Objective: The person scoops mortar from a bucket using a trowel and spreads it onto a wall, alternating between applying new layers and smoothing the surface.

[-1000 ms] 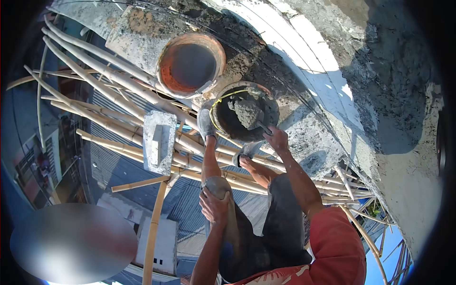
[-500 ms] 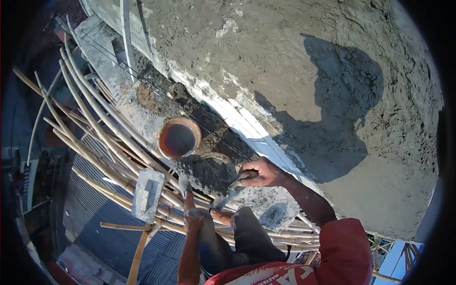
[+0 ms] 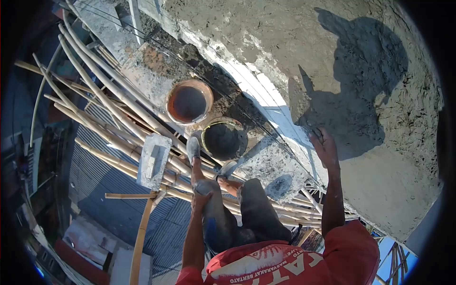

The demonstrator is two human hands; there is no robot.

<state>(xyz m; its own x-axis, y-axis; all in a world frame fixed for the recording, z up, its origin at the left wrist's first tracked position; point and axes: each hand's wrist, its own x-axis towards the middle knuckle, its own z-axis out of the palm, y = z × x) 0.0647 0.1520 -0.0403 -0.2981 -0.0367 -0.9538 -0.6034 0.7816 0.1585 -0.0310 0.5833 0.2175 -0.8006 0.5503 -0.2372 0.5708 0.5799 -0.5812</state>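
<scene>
right hand (image 3: 326, 148) grips trowel (image 3: 298, 102), blade beyond the fingers (image 3: 315, 138)

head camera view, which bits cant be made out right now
All in the head view:
- Trowel handle: mostly hidden by the right hand. Whether the blade touches the wall is unclear, grey against grey.
- Left hand: too blurred to tell single fingers on the knee.
- Yellow-edged bucket: its depth is hidden by the dark contents.
- Wall top: cut off by the upper edge.
</scene>
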